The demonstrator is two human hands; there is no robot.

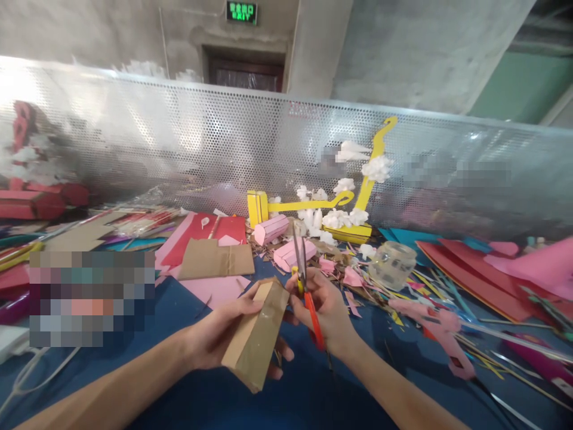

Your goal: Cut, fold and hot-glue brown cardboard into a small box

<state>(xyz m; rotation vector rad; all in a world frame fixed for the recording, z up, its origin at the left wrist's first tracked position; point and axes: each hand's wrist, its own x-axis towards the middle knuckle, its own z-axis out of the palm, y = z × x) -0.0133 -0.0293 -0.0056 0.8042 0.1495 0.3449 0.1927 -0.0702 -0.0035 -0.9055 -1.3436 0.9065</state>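
Observation:
My left hand [219,328] is wrapped round a brown cardboard box [257,334], long and faceted, with a strip of shiny tape along one side. The box is tilted, its near end pointing down toward me. In my right hand [329,310] is a pair of scissors [313,310] with orange handles, blades pointing up and away and slightly apart. My right fingertips are close to the far end of the box; whether they touch it I cannot tell. Just beyond the blades lie pink faceted paper pieces [290,255].
A pink glue gun [436,328] lies at the right, its cord running to the front edge. Flat cardboard [217,258] and red sheets [210,230] lie at the left. Yellow paper shapes [353,233] with white tufts stand before the perforated metal panel [179,137]. Scraps litter the middle.

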